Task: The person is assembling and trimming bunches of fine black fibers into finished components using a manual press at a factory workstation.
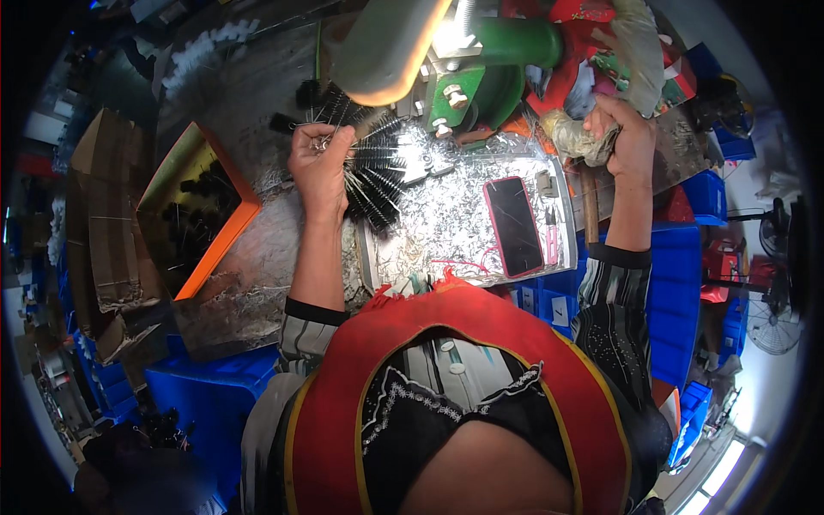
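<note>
My left hand point(319, 172) is closed, pinching a fanned-out bunch of black wire-stemmed bristle brushes point(378, 176). The brushes spread to the right and upward from my fingers, beside the lit base of a green hand-press-like machine point(468, 94). On the far right, my right hand point(632, 142) is wrapped round a cloth-wrapped handle point(585, 142) at the machine's side. Below the machine lies a shallow tray point(429, 219) strewn with shiny metal scraps. What the brush ends touch near the machine is hidden by glare and bristles.
An orange bin point(245, 219) with black brushes stands left, beside a torn cardboard box point(116, 215). A red-edged phone point(515, 225) and pink-handled snips point(551, 236) lie in the tray. A lamp shade point(386, 51) hangs above. Blue bins point(674, 300) flank me.
</note>
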The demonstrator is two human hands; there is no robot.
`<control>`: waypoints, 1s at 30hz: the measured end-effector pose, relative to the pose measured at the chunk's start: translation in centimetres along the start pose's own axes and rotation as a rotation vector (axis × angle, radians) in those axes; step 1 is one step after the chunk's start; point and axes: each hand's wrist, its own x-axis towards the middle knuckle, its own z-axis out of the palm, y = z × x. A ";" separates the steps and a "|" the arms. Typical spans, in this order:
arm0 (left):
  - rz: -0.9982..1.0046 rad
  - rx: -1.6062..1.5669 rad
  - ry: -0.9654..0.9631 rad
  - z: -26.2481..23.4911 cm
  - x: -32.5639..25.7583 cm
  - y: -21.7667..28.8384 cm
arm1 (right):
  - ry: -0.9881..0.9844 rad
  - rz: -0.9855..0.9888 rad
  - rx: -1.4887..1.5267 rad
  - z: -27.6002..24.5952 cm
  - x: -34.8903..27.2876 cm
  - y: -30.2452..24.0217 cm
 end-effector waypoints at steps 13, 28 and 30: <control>0.106 0.442 0.054 0.0 1.9 -1.0 | -0.084 0.161 -0.130 -1.0 1.6 -2.2; -0.012 0.365 0.109 0.8 1.8 0.1 | 0.133 -0.216 -0.127 0.1 -0.7 2.8; 0.014 0.417 0.030 1.5 1.7 0.3 | 0.037 -0.436 0.010 1.1 -1.6 6.0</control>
